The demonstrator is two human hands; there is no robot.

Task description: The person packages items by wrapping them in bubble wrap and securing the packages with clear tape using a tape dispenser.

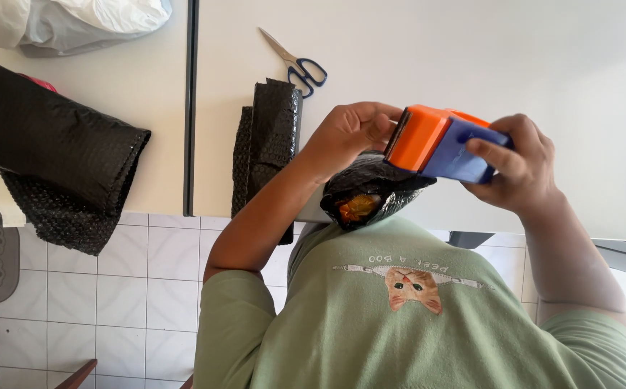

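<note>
Head view, the only one.

- Left hand (pixel 349 133): fingers curled closed over the top of a small parcel wrapped in black bubble plastic (pixel 370 189), which is pressed against the near edge of the white tabletop (pixel 471 57), just in front of the person's green shirt (pixel 399 324). Fingertips also touch the front edge of the dispenser.
- Right hand (pixel 522 162): clamped round an orange and blue plastic tape dispenser (pixel 439 144), held tilted, with its orange end on the parcel's top.
- The parcel's near end gapes open; something orange shows inside.
- Judgement: tape is being laid onto the wrap. The open end looks unsealed; closing it would call for the flap to be held flat while the dispenser is drawn across it.

Elsewhere on the table:
- blue-handled scissors (pixel 300 65)
- a folded strip of black bubble plastic (pixel 270 137) just beside the left forearm
- a larger black bubble-plastic roll (pixel 46 137) overhanging the edge, far left
- a white plastic bag (pixel 75 21)

Below: white tiled floor (pixel 147 288).
</note>
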